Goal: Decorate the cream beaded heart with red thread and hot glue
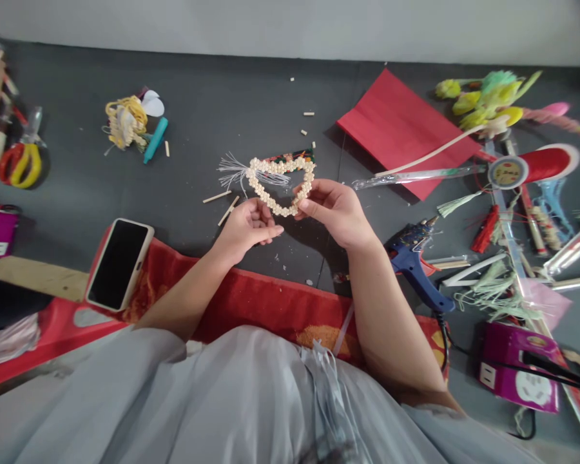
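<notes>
A loop of small cream beads (281, 211), bent into a rough heart shape, is held up above the dark table. My right hand (341, 212) pinches its right side between thumb and fingers. Thin white strands (232, 173) fan out from the loop's upper left corner. Just below the loop, my left hand (250, 227) is closed, fingers curled and thumb pointing right; whatever it may hold is too small to make out. Behind the loop lies a dark patterned strip (299, 155), partly hidden.
A phone (120, 264) lies at left on red cloth (270, 296). To the right are a blue glue gun (418, 270), red paper (396, 129), a red thread spool (544, 166) and a purple power socket (519, 367). Scissors (22, 164) and a teal marker (155, 140) lie left.
</notes>
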Action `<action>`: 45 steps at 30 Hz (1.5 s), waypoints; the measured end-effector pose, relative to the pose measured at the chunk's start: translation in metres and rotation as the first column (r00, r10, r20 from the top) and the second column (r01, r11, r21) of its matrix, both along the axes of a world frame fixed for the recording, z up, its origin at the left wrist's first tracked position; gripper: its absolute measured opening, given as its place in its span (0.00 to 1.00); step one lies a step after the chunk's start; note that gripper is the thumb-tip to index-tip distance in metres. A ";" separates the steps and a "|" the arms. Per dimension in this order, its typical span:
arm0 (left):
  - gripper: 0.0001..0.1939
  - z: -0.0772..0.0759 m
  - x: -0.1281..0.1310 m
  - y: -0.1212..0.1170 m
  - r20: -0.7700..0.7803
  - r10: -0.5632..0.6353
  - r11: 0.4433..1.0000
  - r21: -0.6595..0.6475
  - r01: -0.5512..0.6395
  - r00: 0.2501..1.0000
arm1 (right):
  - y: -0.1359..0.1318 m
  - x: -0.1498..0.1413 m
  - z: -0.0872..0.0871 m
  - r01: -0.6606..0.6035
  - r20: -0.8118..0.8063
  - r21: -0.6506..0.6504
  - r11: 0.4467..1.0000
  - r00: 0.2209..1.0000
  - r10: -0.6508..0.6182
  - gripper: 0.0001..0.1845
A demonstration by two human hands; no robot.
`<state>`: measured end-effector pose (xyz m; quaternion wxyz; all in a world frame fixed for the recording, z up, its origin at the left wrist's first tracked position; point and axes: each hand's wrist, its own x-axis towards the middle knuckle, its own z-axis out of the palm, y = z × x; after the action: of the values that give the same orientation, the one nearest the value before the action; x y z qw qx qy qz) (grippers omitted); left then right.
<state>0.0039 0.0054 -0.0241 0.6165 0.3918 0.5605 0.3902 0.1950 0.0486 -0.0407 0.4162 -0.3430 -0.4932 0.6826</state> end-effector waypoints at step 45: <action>0.11 0.008 -0.004 -0.009 -0.148 -0.517 0.839 0.109 0.534 0.843 | 0.003 0.000 -0.012 0.265 0.057 0.011 0.964 0.963 -0.265 0.31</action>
<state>0.0003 -0.0031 -0.0157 0.6371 0.5959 0.4350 0.2231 0.1945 0.0520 -0.0531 0.4899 -0.4246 -0.4559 0.6098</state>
